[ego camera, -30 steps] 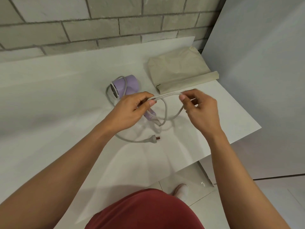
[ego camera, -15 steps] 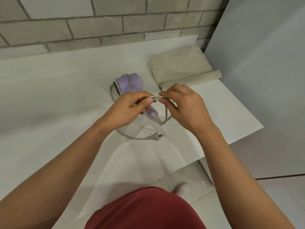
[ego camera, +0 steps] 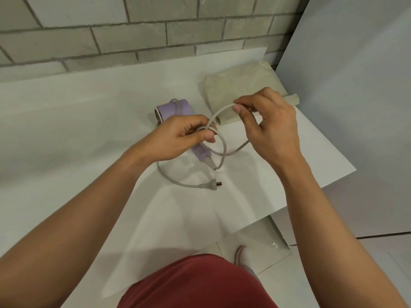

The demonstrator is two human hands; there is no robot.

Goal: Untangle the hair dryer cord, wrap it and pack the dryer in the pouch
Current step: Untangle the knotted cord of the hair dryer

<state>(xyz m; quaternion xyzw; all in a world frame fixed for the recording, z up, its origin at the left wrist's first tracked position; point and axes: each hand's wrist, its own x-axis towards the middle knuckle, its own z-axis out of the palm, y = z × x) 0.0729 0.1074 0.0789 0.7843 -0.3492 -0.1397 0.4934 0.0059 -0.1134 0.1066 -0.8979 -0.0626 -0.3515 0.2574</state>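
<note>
A lilac hair dryer (ego camera: 178, 110) lies on the white table (ego camera: 89, 121), its handle partly hidden under my left hand (ego camera: 178, 138). Its grey cord (ego camera: 223, 147) loops over the barrel and crosses itself in front of the handle. My left hand pinches the cord where the loop crosses. My right hand (ego camera: 269, 125) pinches a raised stretch of cord between thumb and forefinger, up and to the right. The plug (ego camera: 212, 185) lies free on the table below the handle. A beige fabric pouch (ego camera: 242, 85) lies flat behind my right hand.
A grey brick wall (ego camera: 155, 30) runs along the table's far edge. A pale panel (ego camera: 355, 107) stands close on the right. The table's right corner (ego camera: 353, 168) ends just beyond my right wrist, with tiled floor and a shoe (ego camera: 242, 256) below.
My right hand has pulled away from my left, up and to the right, drawing out a stretch of cord into an arc. My left hand keeps its pinch.
</note>
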